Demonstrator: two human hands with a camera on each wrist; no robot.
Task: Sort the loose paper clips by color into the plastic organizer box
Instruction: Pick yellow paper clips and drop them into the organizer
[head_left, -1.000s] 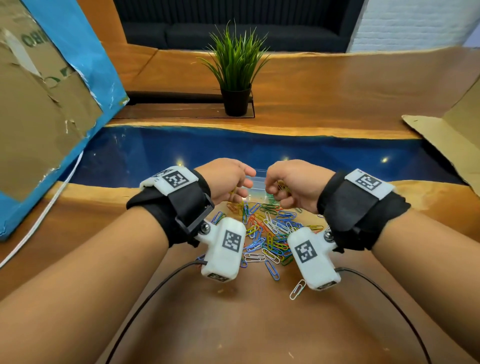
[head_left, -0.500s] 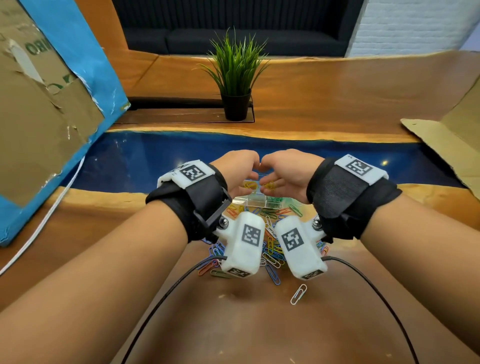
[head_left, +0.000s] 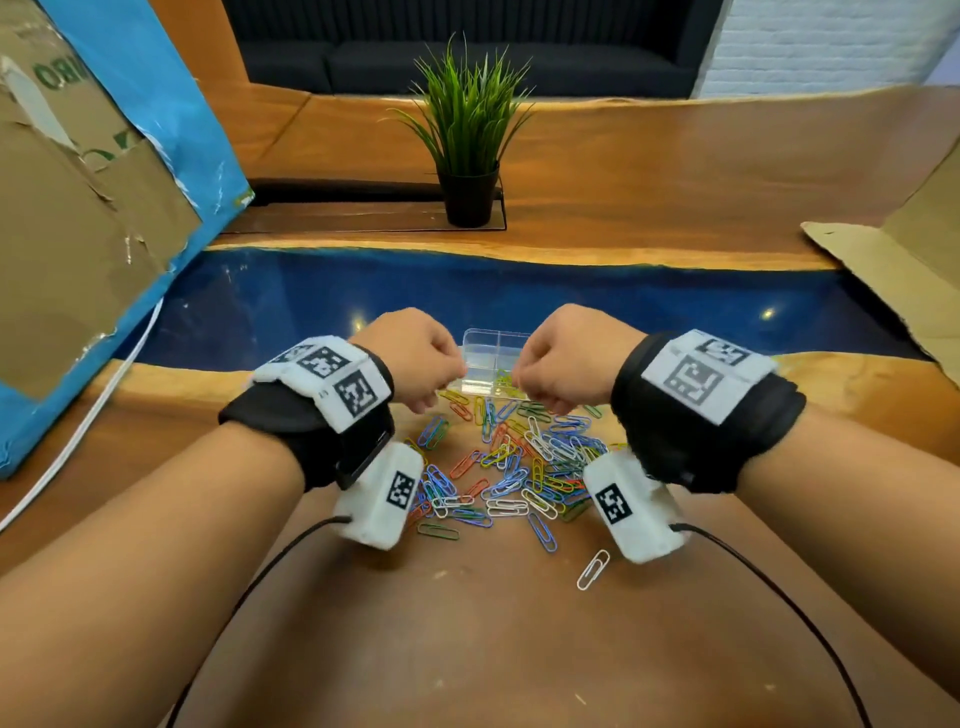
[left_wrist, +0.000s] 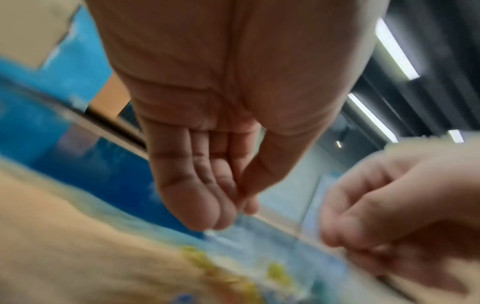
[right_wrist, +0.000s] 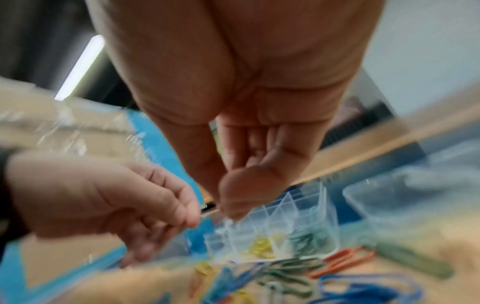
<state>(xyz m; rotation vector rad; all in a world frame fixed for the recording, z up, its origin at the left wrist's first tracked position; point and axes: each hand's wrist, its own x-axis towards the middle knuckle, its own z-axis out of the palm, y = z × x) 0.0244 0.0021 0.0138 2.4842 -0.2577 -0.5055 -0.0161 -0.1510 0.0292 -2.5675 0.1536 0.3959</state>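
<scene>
Both the left hand (head_left: 415, 358) and right hand (head_left: 563, 358) are being held loosely curled, contents untellable, just above the clear plastic compartmented organizer box (head_left: 496, 345), with the multicoloured wire paper clips (head_left: 519, 467) lying nearer the body.

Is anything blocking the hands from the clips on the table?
No. The pile of coloured wire paper clips lies uncovered on the wooden table, just below the left hand and right hand.
</scene>
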